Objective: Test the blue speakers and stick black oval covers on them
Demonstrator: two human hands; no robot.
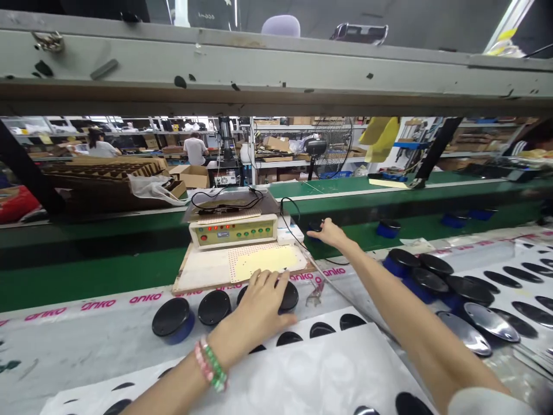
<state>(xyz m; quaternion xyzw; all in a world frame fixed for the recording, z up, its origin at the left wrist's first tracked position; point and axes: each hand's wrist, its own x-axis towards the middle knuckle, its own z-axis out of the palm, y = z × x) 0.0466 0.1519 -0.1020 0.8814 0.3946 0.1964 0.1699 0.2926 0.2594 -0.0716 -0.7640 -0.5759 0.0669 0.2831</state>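
My right hand (332, 233) reaches over the green conveyor belt (142, 259), its thumb and fingers closed around a small round blue case with a black top (317, 226), partly hidden by the fingers. My left hand (264, 302) is open, fingers stretched out and thumb apart, over a row of similar cases. One black-topped case (289, 297) shows beside its fingertips, and another is partly covered behind the hand. To its left stand two more, a blue case (173, 320) and a second case (215, 308).
Behind my left hand, a control box (235, 231) with lit red digits sits on a board. White sheets (319, 369) with black ovals lie in front. More blue cases (425, 283) cluster at right, near shiny oval plates (490, 321). A shelf beam (276, 69) crosses overhead.
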